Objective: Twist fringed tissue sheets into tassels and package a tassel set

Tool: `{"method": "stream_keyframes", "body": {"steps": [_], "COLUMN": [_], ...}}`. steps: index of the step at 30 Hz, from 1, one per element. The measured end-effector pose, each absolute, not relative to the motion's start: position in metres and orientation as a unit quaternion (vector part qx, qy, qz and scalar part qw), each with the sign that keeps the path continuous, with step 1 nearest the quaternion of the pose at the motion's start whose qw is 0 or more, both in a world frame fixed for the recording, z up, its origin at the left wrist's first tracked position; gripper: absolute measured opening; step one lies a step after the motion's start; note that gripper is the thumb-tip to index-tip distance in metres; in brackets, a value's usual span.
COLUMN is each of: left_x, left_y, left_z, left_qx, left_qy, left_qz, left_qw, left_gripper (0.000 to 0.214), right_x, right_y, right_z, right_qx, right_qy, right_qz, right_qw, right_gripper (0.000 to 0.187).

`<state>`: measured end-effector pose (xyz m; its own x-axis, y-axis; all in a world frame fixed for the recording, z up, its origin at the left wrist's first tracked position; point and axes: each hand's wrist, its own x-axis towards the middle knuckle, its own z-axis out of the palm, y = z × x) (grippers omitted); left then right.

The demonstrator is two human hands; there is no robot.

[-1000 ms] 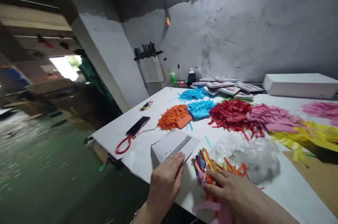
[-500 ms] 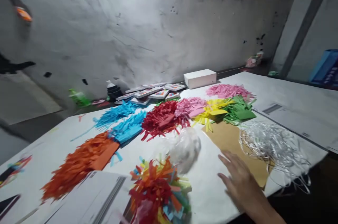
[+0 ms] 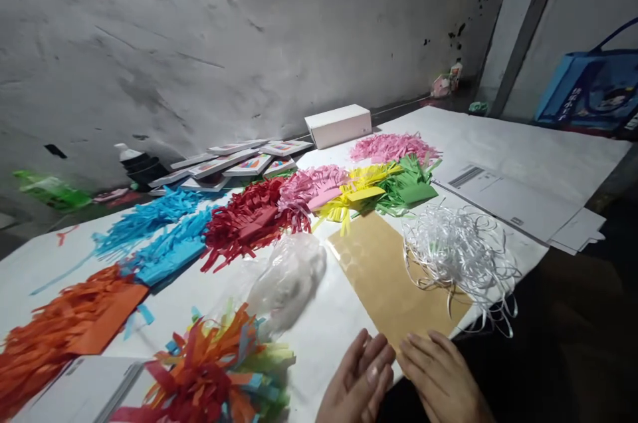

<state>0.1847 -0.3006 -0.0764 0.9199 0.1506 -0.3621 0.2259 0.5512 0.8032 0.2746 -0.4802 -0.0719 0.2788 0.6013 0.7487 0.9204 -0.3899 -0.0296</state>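
Observation:
My left hand (image 3: 359,380) is at the table's near edge, palm turned inward, fingers loosely bent, with nothing visible in it. Close beside it on the right, my right hand (image 3: 441,376) lies palm down with its fingers stretched out over the near edge of a brown paper sheet (image 3: 393,283). A tangle of white string (image 3: 453,247) rests partly on that sheet's right side. To the left of my hands stands a multicoloured bundle of paper fringe (image 3: 214,370), and behind it lies a crumpled clear plastic bag (image 3: 294,280).
Fringed paper bunches in orange (image 3: 64,323), blue (image 3: 169,253), red (image 3: 249,213), pink (image 3: 393,147), yellow (image 3: 363,190) and green (image 3: 411,187) spread across the table. Flat boxes (image 3: 244,163) and a white box (image 3: 339,127) stand along the wall. Flat cardboard (image 3: 513,200) lies right.
My left hand has come into view beside the right one. My right hand has drawn back toward the near edge of the brown sheet. The view has turned to the right.

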Motion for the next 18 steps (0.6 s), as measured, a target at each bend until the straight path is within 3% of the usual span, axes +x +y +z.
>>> {"method": "stream_keyframes", "body": {"steps": [7, 14, 18], "left_x": [0.188, 0.184, 0.189], "left_y": [-0.295, -0.302, -0.312], "left_z": [-0.055, -0.037, -0.027], "left_qx": [0.395, 0.392, 0.374], "left_qy": [0.312, 0.326, 0.351], "left_qz": [0.032, -0.091, -0.075], "left_qw": [0.863, 0.855, 0.855], "left_gripper": [0.050, 0.037, 0.031], "right_x": [0.264, 0.245, 0.247], "right_y": [-0.457, -0.433, -0.450], "right_z": [-0.067, -0.068, -0.075], "right_qx": [-0.712, -0.726, -0.696], "right_qy": [-0.417, -0.454, -0.498], "right_qz": [-0.368, -0.306, -0.294], "right_qw": [0.429, 0.415, 0.426], "right_gripper": [0.023, 0.014, 0.015]}}
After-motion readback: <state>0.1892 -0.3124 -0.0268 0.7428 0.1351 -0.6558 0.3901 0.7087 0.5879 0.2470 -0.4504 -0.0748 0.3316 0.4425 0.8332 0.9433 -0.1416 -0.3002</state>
